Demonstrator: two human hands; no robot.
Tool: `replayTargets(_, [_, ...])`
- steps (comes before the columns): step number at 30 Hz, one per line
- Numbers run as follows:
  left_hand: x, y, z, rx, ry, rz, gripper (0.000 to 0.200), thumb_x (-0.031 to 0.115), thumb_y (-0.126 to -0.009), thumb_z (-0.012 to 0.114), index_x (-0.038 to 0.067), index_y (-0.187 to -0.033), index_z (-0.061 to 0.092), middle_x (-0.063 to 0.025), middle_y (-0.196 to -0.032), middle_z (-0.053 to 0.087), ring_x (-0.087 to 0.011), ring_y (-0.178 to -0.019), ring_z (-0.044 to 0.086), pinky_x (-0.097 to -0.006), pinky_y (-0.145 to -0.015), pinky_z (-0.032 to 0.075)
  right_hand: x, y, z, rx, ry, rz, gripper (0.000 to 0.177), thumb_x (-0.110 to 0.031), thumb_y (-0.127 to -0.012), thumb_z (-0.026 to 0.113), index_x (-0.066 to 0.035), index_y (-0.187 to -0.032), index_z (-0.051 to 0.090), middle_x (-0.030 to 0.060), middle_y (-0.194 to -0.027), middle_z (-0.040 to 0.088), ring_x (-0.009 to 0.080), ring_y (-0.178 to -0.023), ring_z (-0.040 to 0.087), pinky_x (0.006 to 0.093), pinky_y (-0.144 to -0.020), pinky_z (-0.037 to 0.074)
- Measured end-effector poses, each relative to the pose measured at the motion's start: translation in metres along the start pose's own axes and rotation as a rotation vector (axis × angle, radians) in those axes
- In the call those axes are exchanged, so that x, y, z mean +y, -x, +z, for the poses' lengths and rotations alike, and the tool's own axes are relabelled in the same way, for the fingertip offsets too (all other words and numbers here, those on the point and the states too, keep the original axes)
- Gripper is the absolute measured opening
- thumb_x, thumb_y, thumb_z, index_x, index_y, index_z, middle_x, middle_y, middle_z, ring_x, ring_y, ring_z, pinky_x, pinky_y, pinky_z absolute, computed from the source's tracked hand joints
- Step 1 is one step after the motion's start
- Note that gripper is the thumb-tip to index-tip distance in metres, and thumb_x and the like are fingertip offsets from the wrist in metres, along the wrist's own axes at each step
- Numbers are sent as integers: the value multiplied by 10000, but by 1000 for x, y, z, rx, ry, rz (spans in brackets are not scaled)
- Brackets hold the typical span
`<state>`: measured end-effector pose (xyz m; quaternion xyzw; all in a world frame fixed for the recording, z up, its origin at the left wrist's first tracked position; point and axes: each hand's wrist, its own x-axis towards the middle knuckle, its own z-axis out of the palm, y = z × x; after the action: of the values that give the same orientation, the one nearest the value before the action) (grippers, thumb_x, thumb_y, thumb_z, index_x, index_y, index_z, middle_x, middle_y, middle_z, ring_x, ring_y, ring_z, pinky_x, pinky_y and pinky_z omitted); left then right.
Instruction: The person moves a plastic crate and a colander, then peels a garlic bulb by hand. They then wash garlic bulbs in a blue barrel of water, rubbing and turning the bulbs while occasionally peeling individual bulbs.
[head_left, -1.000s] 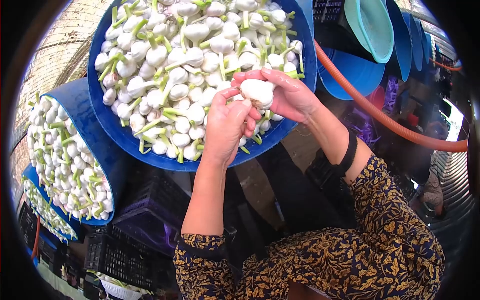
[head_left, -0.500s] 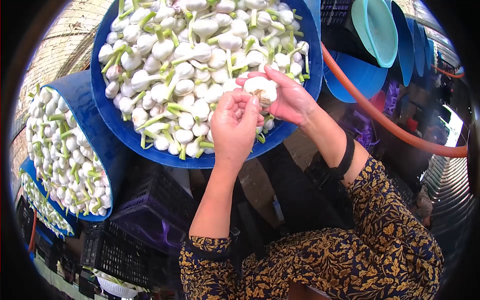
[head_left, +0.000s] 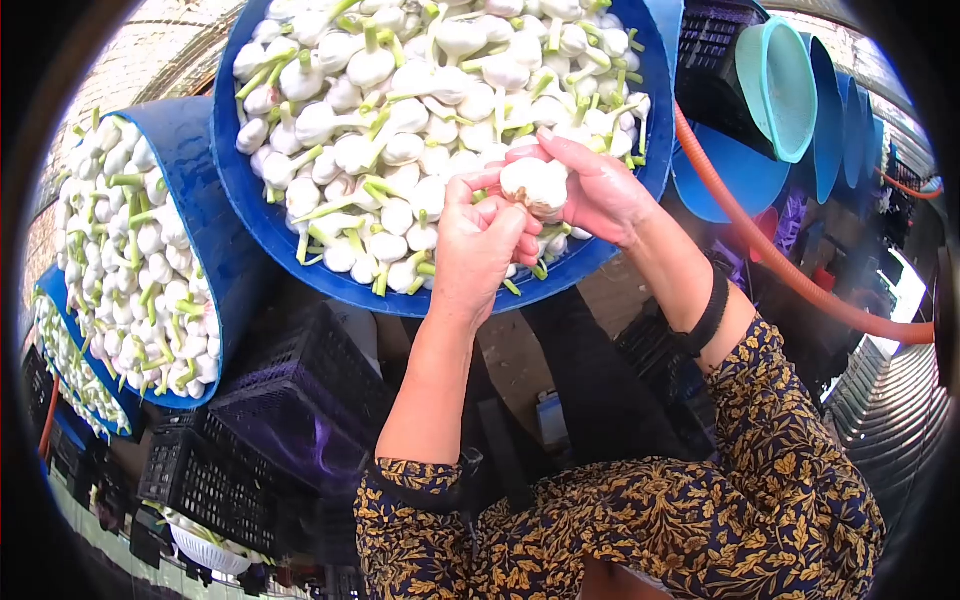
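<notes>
A white garlic bulb (head_left: 535,184) with a brownish patch at its lower side is between my two hands, over the near edge of a large blue tub (head_left: 345,287). The tub is heaped with garlic bulbs (head_left: 405,117) that have short green stems. My left hand (head_left: 480,232) has its fingers closed on the brown part of the bulb, thumb on top. My right hand (head_left: 600,195) cups the same bulb from the right side, its thumb and fingers around it.
Another blue tub (head_left: 185,165) of garlic leans at the left, a further one below it. Black crates (head_left: 215,480) stand at the lower left. An orange hose (head_left: 745,215) curves along the right, near a turquoise basket (head_left: 775,90) and blue tubs.
The view has shifted, so the large tub sits higher and further right. My left thumb and fingers remain at the bulb's brown part, and the bulb looks turned slightly.
</notes>
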<state>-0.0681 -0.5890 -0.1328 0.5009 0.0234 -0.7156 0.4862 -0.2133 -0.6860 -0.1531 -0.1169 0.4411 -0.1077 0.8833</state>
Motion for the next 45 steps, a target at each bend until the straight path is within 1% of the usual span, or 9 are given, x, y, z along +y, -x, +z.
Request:
replayTargets(10, [5, 19, -29, -46, 163, 26, 343, 113, -927, 578, 50, -1214, 403, -133, -851, 632, -148, -641, 621, -266, -568, 535, 0, -8, 37, 27, 70, 108, 413, -362, -995, 506, 6, -1153, 607, 151, -1088, 677, 247, -956, 655, 390, -871, 514])
replayTargets(14, [0, 34, -30, 58, 76, 157, 396, 100, -911, 631, 48, -1233, 405, -111, -838, 637, -130, -619, 611, -262, -540, 535, 5, -17, 41, -199, 106, 179, 387, -332, -1011, 473, 11, -1135, 603, 136, -1078, 669, 248, -966, 650, 402, -886, 512])
replayTargets(15, [-4, 38, -28, 129, 134, 149, 379, 126, -898, 666, 45, -1178, 423, -76, -773, 627, -114, -597, 588, -251, -511, 497, 10, -6, 68, 206, 274, 116, 392, -345, -1020, 444, -1, -1115, 606, 131, -1080, 672, 245, -940, 651, 395, -863, 520])
replayTargets(16, [-9, 42, -33, 97, 172, 168, 377, 126, -895, 672, 56, -1172, 426, -77, -771, 627, -122, -591, 594, -254, -513, 500, 13, -8, 56, -4, 197, 168, 418, -362, -1025, 425, 4, -1121, 601, 124, -1075, 672, 242, -952, 655, 391, -858, 528])
replayTargets(18, [-23, 72, -35, 134, 227, 327, 365, 55, -882, 611, 41, -1185, 408, -72, -769, 615, -134, -580, 593, -257, -509, 496, 20, -6, 83, -162, 338, 378, 413, -384, -1024, 429, -20, -1141, 587, 132, -1073, 668, 259, -984, 658, 400, -841, 547])
replayTargets(22, [-40, 100, -23, 487, -117, 680, 464, 30, -829, 657, -18, -1179, 356, -66, -730, 582, -96, -583, 575, -251, -490, 466, 33, 7, 116, -42, 525, 243, 362, -325, -1025, 453, 0, -1098, 593, 123, -998, 653, 237, -898, 642, 356, -828, 533])
replayTargets(28, [-49, 189, -21, 403, 270, 660, 383, 51, -888, 601, -15, -1173, 354, -58, -696, 569, -98, -496, 539, -245, -440, 444, 62, 65, 183, -200, 603, 401, 357, -331, -1023, 444, -4, -1066, 579, 149, -962, 645, 255, -835, 658, 389, -735, 556])
replayTargets(39, [-72, 274, -32, 397, 344, 669, 326, 147, -943, 590, 30, -1168, 386, -59, -727, 584, -89, -529, 546, -229, -488, 472, 119, 107, 205, -223, 622, 405, 306, -397, -987, 519, -108, -1088, 530, 77, -1036, 615, 222, -765, 634, 377, -567, 513])
replayTargets(45, [-80, 286, -34, 348, 291, 675, 317, 183, -957, 585, 31, -1168, 404, -64, -737, 593, -93, -547, 561, -225, -501, 482, 123, 118, 195, -244, 586, 434, 348, -408, -989, 505, -78, -1099, 529, 109, -1020, 618, 244, -781, 646, 385, -572, 525])
